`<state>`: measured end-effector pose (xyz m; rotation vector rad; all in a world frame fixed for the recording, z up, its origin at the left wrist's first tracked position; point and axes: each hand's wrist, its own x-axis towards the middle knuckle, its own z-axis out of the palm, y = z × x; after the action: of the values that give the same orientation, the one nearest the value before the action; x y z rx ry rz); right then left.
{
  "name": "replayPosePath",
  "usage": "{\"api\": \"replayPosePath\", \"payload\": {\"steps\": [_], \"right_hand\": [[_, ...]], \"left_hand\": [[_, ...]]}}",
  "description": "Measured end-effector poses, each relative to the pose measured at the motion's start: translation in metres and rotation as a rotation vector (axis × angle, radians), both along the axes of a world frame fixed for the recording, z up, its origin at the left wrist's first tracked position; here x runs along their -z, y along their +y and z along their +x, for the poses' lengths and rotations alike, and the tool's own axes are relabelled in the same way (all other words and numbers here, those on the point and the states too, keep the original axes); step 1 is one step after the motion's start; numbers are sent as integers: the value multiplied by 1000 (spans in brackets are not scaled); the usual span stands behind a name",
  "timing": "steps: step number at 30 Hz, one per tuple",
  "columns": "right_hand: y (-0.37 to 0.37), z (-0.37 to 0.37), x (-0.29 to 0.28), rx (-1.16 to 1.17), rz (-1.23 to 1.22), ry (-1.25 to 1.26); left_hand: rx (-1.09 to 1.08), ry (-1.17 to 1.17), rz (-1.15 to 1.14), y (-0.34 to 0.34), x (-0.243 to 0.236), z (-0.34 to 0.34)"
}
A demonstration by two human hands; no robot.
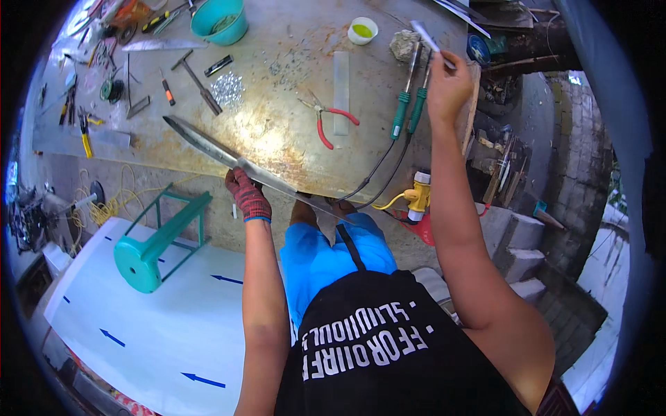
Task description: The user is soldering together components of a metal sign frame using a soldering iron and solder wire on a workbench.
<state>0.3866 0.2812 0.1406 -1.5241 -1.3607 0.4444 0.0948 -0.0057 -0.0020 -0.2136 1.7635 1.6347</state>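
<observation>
My left hand (248, 195), in a red and dark knit glove, grips a long, curved sheet-metal piece (267, 178) at the table's near edge. One end of the piece, dark inside, points far left over the tabletop; the other narrows toward my shorts. My bare right hand (447, 84) is raised at the far right, fingers closed on a thin whitish strip (426, 36). Just beside it lie two soldering irons with green handles, the left iron (400, 111) and the right iron (417, 109). Their metal ends lean by a rough stone (404, 46).
Red-handled pliers (320, 119) lie open beside a flat metal strip (341, 90). A hammer (198, 83), a screwdriver (167, 88), a teal bowl (220, 21) and a white cup (362, 31) occupy the table. A green stool (142, 260) stands left; cords hang near a yellow device (418, 197).
</observation>
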Motion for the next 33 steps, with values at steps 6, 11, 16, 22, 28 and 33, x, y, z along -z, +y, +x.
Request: {"api": "replayPosePath", "payload": {"steps": [6,11,16,22,28,33], "right_hand": [[18,-46,38,-100,21,-124],[46,-63,77,-116,15,-227],[27,-36,59,-243,-238,-306],[-43,105,-12,-20,99,-205],[-114,382,101,485,-265,-678],[-177,494,195,634,-610,-838]], "left_hand": [[26,20,-70,-3,6,-2],[104,1,48,-18,38,-24],[115,-35,11,-19,37,-24],[77,-109,-5,-21,34,-41],[196,-156,27,-24,41,-51],[109,-264,-41,-12,23,-37]]}}
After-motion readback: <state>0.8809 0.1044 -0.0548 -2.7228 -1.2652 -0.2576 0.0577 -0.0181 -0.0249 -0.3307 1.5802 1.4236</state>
